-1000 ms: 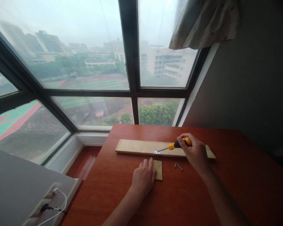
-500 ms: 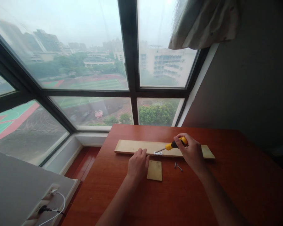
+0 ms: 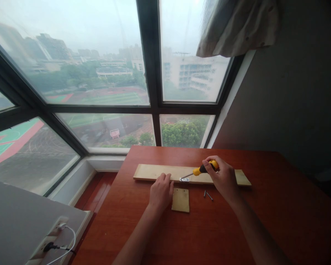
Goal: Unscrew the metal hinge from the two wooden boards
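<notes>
A long pale wooden board (image 3: 148, 172) lies across the table, with a small silver metal plate (image 3: 184, 180) at its front edge. My right hand (image 3: 223, 177) is closed round the handle of a yellow-and-black screwdriver (image 3: 197, 171). Its shaft slants down to the left, and the tip meets the left part of the metal plate. My left hand (image 3: 162, 192) grips the board's front edge, left of the plate, with bent fingers on the top face; the thumb is partly hidden. Close beside that hand lies a small wooden piece (image 3: 180, 200) with two holes near its top edge.
Two screws (image 3: 209, 196) lie on the reddish-brown table (image 3: 204, 228), right of the small wooden piece. Tall windows stand behind the table, with a curtain (image 3: 237, 29) at upper right. Plugged-in cables (image 3: 71, 235) hang from wall sockets at lower left.
The view has shifted very slightly. Both hands, the screwdriver and the board keep practically the same places relative to each other.
</notes>
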Demonstrator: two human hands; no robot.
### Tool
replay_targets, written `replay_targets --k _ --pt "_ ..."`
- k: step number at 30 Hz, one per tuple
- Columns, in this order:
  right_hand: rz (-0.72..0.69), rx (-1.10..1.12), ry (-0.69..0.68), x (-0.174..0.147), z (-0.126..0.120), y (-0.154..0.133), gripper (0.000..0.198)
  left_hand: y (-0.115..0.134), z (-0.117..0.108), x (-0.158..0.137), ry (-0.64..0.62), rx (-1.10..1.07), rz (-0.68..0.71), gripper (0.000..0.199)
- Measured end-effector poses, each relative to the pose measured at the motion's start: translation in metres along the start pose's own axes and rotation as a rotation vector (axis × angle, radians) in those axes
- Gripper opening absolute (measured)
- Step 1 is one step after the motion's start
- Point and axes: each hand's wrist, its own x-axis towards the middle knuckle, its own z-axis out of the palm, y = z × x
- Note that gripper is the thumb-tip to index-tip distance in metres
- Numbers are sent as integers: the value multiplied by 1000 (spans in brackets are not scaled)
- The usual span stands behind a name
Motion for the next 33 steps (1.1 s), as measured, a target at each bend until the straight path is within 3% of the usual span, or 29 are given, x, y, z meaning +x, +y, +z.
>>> replay_targets --k 10,18,27,33 --pt "-12 -20 -14 0 0 -2 36 9 -2 -4 -66 -9 -18 22" --pt "-170 -112 -65 2 8 -17 27 27 14 -26 -160 -9 123 20" --pt "-261 -445 -159 31 29 -45 37 17 25 -40 -172 39 88 39" --pt "-258 -422 -271 43 37 -59 21 10 24 -49 -158 88 49 50"
